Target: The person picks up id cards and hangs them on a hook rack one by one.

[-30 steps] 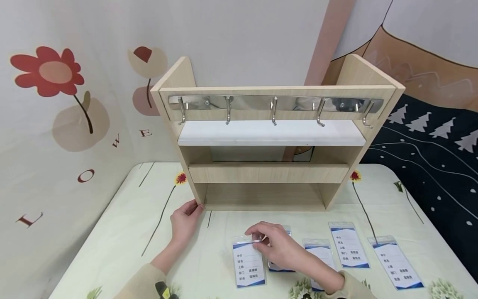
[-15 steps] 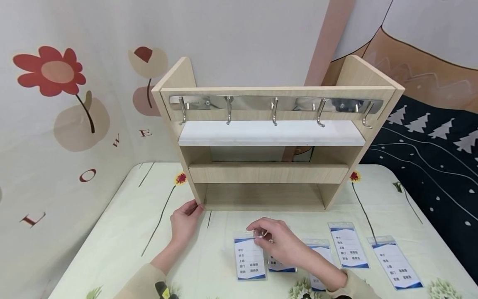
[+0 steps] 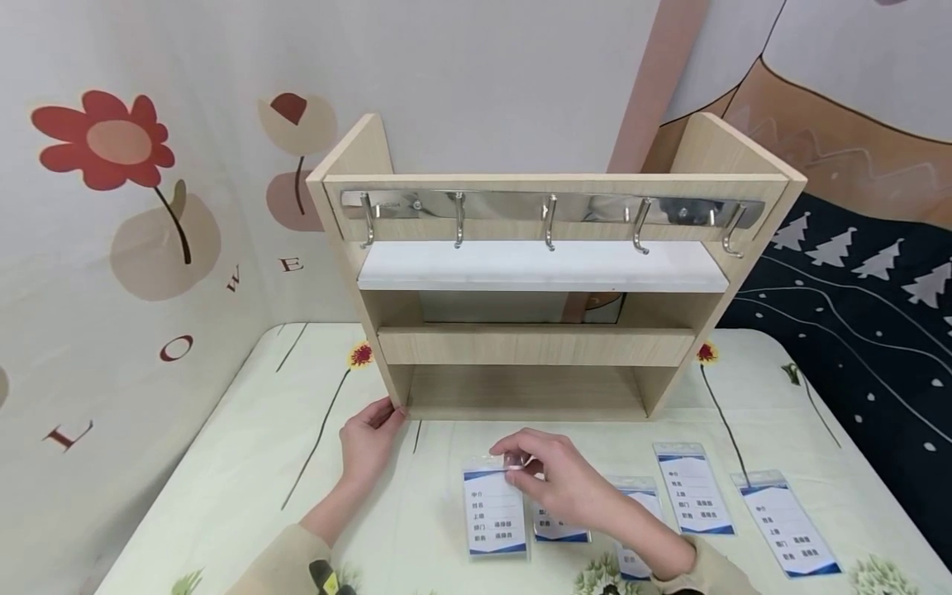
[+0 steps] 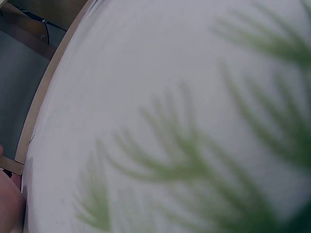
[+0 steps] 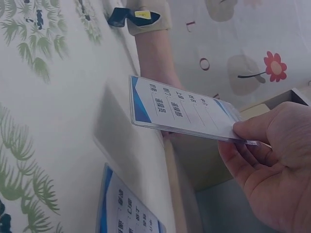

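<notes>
My right hand [image 3: 554, 478] pinches the top edge of a clear-sleeved badge [image 3: 494, 514] with a white and blue card in it. In the right wrist view the badge [image 5: 182, 109] hangs above the cloth, casting a shadow, with the thumb on its printed face. My left hand [image 3: 368, 438] grips the lower left corner of a light wooden shelf [image 3: 535, 345]. In the left wrist view, part of that hand [image 4: 8, 204] shows at the wooden edge. A second badge [image 3: 561, 525] lies on the cloth, partly behind my right hand.
A metal hook rail [image 3: 506, 205] with several hooks runs across the shelf's upper front board. More badges lie at the right: one partly under my forearm [image 3: 643, 498], an upright badge [image 3: 695, 489] and a slanted badge [image 3: 790, 525]. A flower-print cloth [image 3: 223, 487] covers the table.
My right hand has lifted the badge slightly up and toward the shelf. The left hand stays at the shelf's corner, and the other badges have not moved.
</notes>
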`<act>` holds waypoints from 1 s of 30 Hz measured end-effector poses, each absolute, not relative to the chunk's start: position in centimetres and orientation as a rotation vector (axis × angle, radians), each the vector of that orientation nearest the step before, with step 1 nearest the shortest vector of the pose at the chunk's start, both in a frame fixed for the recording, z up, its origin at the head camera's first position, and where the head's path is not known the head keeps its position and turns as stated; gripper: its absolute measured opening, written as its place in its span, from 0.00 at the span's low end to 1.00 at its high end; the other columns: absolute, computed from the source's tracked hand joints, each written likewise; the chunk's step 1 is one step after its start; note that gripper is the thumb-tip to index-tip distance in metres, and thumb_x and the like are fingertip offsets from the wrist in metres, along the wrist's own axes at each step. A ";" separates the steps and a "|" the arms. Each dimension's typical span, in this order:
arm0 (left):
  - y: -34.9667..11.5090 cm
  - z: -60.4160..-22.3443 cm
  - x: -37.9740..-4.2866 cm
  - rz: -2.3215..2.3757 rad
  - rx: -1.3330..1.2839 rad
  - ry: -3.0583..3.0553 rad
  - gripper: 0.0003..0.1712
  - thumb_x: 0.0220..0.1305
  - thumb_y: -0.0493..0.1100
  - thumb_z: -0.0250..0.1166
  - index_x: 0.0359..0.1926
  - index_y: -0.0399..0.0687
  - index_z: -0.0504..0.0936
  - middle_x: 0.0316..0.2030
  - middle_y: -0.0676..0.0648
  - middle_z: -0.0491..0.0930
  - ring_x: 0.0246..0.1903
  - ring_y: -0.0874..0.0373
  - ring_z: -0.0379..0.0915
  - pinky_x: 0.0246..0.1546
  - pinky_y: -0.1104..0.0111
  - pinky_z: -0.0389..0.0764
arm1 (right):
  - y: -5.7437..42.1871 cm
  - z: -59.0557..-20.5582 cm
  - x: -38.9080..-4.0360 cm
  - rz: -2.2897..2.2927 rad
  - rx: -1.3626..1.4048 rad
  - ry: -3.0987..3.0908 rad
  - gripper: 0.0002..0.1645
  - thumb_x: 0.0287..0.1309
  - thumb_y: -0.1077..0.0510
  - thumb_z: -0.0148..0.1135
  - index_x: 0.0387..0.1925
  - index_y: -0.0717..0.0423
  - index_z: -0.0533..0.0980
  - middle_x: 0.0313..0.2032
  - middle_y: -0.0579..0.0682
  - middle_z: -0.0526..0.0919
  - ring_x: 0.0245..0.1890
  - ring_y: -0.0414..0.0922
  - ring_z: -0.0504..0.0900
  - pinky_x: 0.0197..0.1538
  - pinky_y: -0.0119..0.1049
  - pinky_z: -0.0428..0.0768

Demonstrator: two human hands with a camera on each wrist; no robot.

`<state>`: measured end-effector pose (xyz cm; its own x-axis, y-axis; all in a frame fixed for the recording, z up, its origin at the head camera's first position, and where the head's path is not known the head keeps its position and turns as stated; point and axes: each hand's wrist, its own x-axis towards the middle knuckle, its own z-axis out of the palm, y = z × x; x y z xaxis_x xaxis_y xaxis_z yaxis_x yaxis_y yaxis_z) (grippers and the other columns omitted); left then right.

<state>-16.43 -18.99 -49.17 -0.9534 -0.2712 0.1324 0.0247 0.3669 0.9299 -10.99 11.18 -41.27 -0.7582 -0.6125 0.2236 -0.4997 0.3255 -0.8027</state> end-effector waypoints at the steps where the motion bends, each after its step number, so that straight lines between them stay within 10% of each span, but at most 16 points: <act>1: -19.0 -49.2 -16.4 -1.621 0.218 -2.365 0.17 0.69 0.34 0.67 0.56 0.30 0.83 0.52 0.34 0.84 0.52 0.42 0.83 0.42 0.82 0.79 | 11.2 -41.2 -11.0 -1.427 -1.051 2.459 0.17 0.65 0.72 0.64 0.54 0.59 0.80 0.42 0.43 0.83 0.40 0.36 0.79 0.44 0.32 0.84; 30: -19.1 -49.5 -16.7 -1.610 0.234 -2.362 0.18 0.68 0.34 0.68 0.56 0.30 0.83 0.50 0.34 0.85 0.51 0.43 0.84 0.40 0.86 0.77 | 10.1 -38.4 -11.7 -1.538 -1.185 2.488 0.19 0.62 0.72 0.66 0.54 0.57 0.81 0.42 0.46 0.84 0.41 0.37 0.82 0.44 0.32 0.85</act>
